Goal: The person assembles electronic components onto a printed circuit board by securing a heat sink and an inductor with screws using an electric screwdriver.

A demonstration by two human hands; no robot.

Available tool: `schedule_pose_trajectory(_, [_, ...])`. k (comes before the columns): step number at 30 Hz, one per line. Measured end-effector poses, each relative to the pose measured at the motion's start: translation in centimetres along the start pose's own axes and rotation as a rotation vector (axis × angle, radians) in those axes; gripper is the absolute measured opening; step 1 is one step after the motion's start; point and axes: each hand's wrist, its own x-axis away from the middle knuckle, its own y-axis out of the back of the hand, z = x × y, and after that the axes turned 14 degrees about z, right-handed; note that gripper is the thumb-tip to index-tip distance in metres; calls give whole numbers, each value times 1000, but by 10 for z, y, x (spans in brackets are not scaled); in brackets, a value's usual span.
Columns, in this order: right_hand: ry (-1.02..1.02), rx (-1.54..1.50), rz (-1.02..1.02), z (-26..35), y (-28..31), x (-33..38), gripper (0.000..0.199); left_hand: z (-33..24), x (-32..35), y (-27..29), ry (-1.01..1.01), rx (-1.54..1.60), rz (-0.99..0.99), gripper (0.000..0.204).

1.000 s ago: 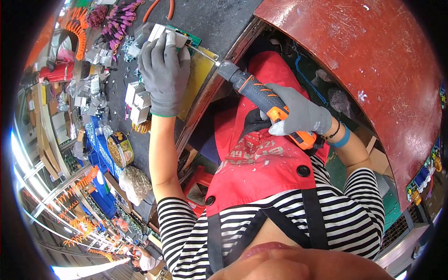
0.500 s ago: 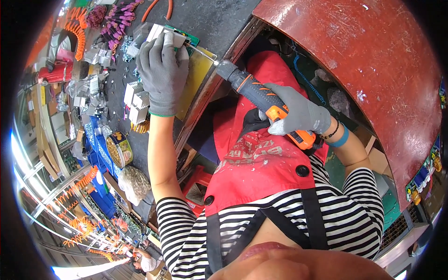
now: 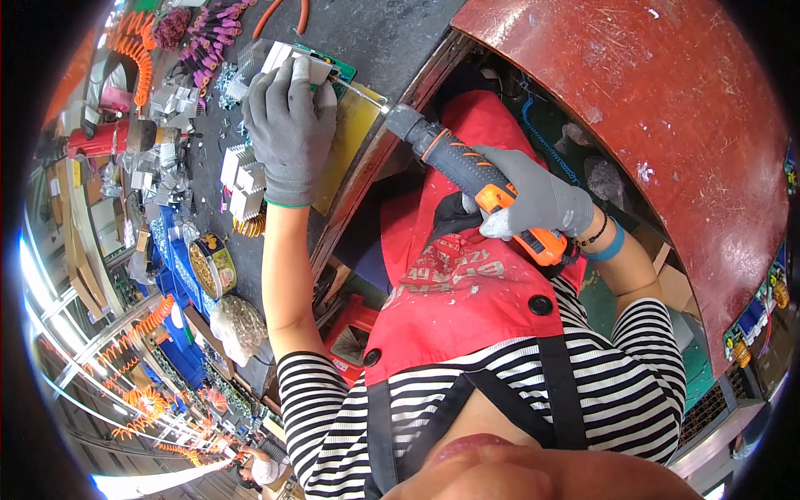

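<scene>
My left hand (image 3: 292, 137), in a grey glove, is closed over a green circuit board (image 3: 343, 68) with silver heat sinks (image 3: 277, 57) on it. Its fingertips rest on the metal and hide part of the board. In my right hand (image 3: 542, 196), also gloved, is an orange and black cordless screwdriver (image 3: 454, 162). Its long thin bit (image 3: 363, 92) reaches up and left to the board's near side, close to my left thumb; the exact contact point is too small to make out. A yellow sheet (image 3: 354, 125) lies beneath, at the bench edge.
Loose heat sinks (image 3: 243, 179) and a tub of small metal parts (image 3: 212, 265) lie left of my left forearm. Pink-tipped parts (image 3: 204, 50) are piled at the far left. Another person's red power tool (image 3: 104, 137) is beyond. A scratched red tabletop (image 3: 633, 108) rises at right.
My hands, the board and the screwdriver hold almost the same position. At the far left the red power tool has shifted slightly, with its front end now pointing right over the metal parts.
</scene>
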Motion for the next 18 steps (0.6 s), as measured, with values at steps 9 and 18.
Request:
schedule_pose_trajectory(9, [28, -60, -3, 12, -6, -2, 54, 4, -1, 4, -7, 6, 75, 45])
schedule_pose_trajectory(18, [2, -118, 1, 23, -9, 1, 54, 9, 0, -1, -132, 29, -24, 40])
